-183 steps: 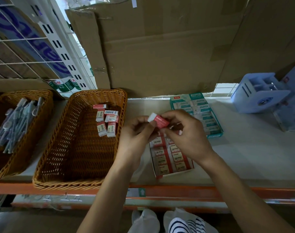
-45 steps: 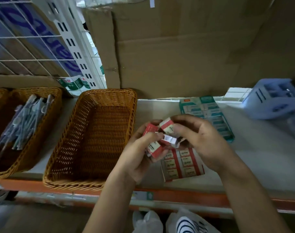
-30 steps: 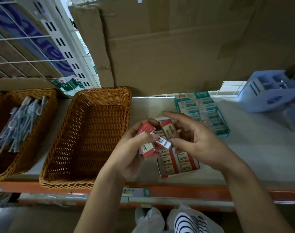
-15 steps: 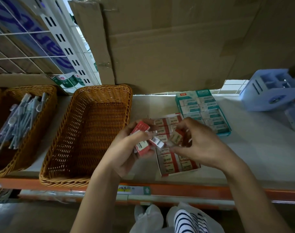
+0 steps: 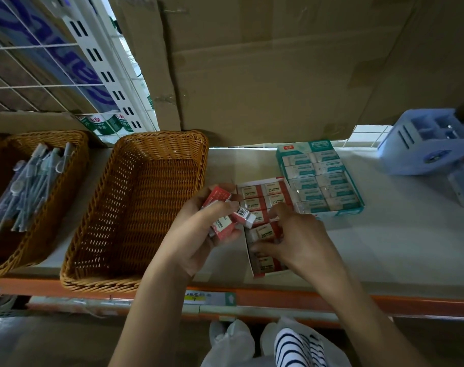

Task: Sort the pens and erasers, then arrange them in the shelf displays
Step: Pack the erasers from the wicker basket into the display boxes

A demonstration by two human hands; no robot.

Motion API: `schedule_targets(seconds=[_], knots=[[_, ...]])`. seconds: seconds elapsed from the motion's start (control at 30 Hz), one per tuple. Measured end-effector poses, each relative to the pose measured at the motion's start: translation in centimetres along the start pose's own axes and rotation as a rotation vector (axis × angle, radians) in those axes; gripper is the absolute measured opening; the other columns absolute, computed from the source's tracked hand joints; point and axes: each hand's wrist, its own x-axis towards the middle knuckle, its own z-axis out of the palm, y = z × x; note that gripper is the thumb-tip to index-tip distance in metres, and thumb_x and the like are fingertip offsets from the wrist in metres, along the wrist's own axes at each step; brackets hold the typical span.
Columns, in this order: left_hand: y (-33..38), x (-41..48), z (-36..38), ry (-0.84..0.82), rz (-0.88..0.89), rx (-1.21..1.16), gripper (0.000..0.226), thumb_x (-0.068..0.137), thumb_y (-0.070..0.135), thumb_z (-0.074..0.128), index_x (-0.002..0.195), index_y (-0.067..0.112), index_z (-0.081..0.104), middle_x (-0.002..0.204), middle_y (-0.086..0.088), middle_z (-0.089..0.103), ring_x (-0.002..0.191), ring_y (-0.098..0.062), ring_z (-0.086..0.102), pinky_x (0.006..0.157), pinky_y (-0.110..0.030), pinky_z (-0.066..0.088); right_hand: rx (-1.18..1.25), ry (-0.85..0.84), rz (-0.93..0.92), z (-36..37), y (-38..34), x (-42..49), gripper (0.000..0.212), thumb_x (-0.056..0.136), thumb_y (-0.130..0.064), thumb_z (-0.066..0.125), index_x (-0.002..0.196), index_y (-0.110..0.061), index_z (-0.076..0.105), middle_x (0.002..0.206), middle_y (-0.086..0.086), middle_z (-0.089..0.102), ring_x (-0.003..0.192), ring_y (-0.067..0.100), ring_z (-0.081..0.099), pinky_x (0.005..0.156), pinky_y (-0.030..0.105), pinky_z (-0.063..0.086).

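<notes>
left hand point(image 5: 199, 234): palm up, fingers and thumb curled round a small bunch of red erasers point(image 5: 220, 205), held over the shelf just left of the red box; one piece with a barcode and a white end sticks out to the right.
right hand point(image 5: 299, 242): palm down over the red box, forefinger and thumb closed on either side of a single eraser point(image 5: 265, 230) marked 2b; whether it is lifted off its row cannot be told.
red box point(image 5: 262, 192): open tray lying flat on the shelf between the wicker basket and the teal box, with red-and-white erasers in two columns; the near rows are partly under the right hand.
teal box point(image 5: 318, 176): open, just beside the red box's far right corner, packed with pale erasers in two columns.
wicker basket point(image 5: 146, 139): on the shelf just left of the hands, its near rim at the front edge.
pen basket point(image 5: 66, 144): next to the wicker basket, further left.
pens point(image 5: 32, 181): grey-blue, in a loose heap inside the pen basket.
shelf point(image 5: 397, 247): pale top, orange front rail.
blue organizer point(image 5: 424, 144): far right on the shelf, well apart from the hands.
cardboard boxes point(image 5: 278, 62): standing behind everything.
wire grid point(image 5: 27, 62): upper left.
</notes>
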Motion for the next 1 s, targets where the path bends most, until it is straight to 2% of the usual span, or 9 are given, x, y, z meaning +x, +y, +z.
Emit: schedule_targets(seconds=[0.2, 0.27, 0.37, 0.57, 0.63, 0.73, 0.83, 0.93, 1.0], knots=[[-0.1, 0.0, 0.3, 0.034, 0.013, -0.032, 0.038, 0.061, 0.013, 0.069, 0.099, 0.015, 0.064, 0.082, -0.007, 0.064, 0.063, -0.014, 0.065, 0.045, -0.022, 0.048, -0.036, -0.054, -0.053, 0.7, 0.7, 0.0, 0.031, 0.085, -0.028, 0.064, 0.115, -0.026, 0.053, 0.109, -0.006, 0.066, 0.096, 0.011, 0.062, 0.071, 0.021, 0.041], [-0.1, 0.0, 0.4, 0.038, 0.019, -0.029, 0.035, 0.069, 0.009, 0.068, 0.103, 0.013, 0.062, 0.082, -0.008, 0.063, 0.060, -0.013, 0.064, 0.045, -0.022, 0.047, -0.039, -0.002, -0.040, 1.1, 0.9, 0.1, 0.031, 0.087, -0.029, 0.062, 0.115, -0.026, 0.051, 0.107, -0.005, 0.067, 0.096, 0.013, 0.063, 0.071, 0.025, 0.045], [-0.3, 0.0, 0.2, 0.040, 0.028, -0.024, 0.023, 0.082, 0.005, 0.062, 0.103, 0.014, 0.062, 0.079, -0.006, 0.065, 0.063, -0.013, 0.066, 0.047, -0.022, 0.049, -0.003, 0.040, -0.028, 1.3, 0.9, 0.3, 0.029, 0.085, -0.032, 0.065, 0.109, -0.025, 0.051, 0.099, -0.005, 0.069, 0.090, 0.014, 0.065, 0.064, 0.023, 0.039], [-0.6, 0.1, 0.4, 0.046, 0.074, -0.003, 0.020, 0.077, 0.010, 0.067, 0.095, 0.017, 0.061, 0.082, -0.003, 0.067, 0.068, -0.012, 0.067, 0.050, -0.023, 0.051, -0.029, 0.032, -0.043, 1.1, 0.8, 0.3, 0.022, 0.086, -0.033, 0.064, 0.103, -0.023, 0.055, 0.094, -0.005, 0.066, 0.087, 0.014, 0.062, 0.063, 0.024, 0.035], [-0.8, 0.0, 0.6, 0.042, 0.100, 0.008, 0.023, 0.071, 0.011, 0.069, 0.091, 0.019, 0.060, 0.081, 0.000, 0.065, 0.067, -0.011, 0.067, 0.050, -0.023, 0.051, 0.088, 0.033, -0.041, 0.6, 0.9, 0.2, 0.028, 0.084, -0.032, 0.067, 0.108, -0.025, 0.056, 0.095, -0.009, 0.065, 0.084, 0.008, 0.061, 0.065, 0.021, 0.041], [-1.0, 0.0, 0.7, 0.034, 0.135, 0.060, 0.024, 0.074, 0.004, 0.067, 0.090, 0.018, 0.058, 0.083, 0.000, 0.064, 0.069, -0.012, 0.069, 0.052, -0.024, 0.052, 0.502, 0.058, -0.055, -0.7, 0.4, -0.1, 0.045, 0.077, -0.029, 0.075, 0.114, -0.036, 0.052, 0.097, -0.022, 0.060, 0.082, -0.005, 0.062, 0.070, 0.007, 0.046], [-1.3, -0.1, 1.2, 0.005, 0.126, 0.072, 0.027, 0.067, 0.012, 0.070, 0.091, 0.018, 0.059, 0.088, -0.003, 0.065, 0.071, -0.014, 0.069, 0.053, -0.024, 0.052, 0.742, 0.089, -0.066, -1.4, 0.3, -0.1, 0.030, 0.079, -0.024, 0.072, 0.103, -0.036, 0.059, 0.098, -0.017, 0.066, 0.091, -0.001, 0.064, 0.079, 0.016, 0.052], [-1.4, -0.1, 1.6, -0.014, 0.086, 0.010, 0.032, 0.065, 0.020, 0.070, 0.095, 0.015, 0.060, 0.089, -0.004, 0.067, 0.073, -0.013, 0.070, 0.051, -0.024, 0.053, 0.879, 0.146, -0.015, -1.7, 0.7, 0.0, 0.018, 0.084, -0.009, 0.066, 0.090, -0.027, 0.067, 0.090, -0.008, 0.071, 0.085, 0.007, 0.067, 0.079, 0.030, 0.057], [-1.5, -0.1, 1.8, -0.001, 0.063, -0.010, 0.032, 0.067, 0.020, 0.069, 0.097, 0.015, 0.061, 0.092, -0.004, 0.067, 0.074, -0.014, 0.070, 0.052, -0.024, 0.053, 0.907, 0.166, -0.016, -1.7, 0.9, -0.1, 0.019, 0.081, -0.006, 0.069, 0.085, -0.024, 0.068, 0.087, -0.009, 0.071, 0.083, 0.008, 0.068, 0.077, 0.029, 0.057]])
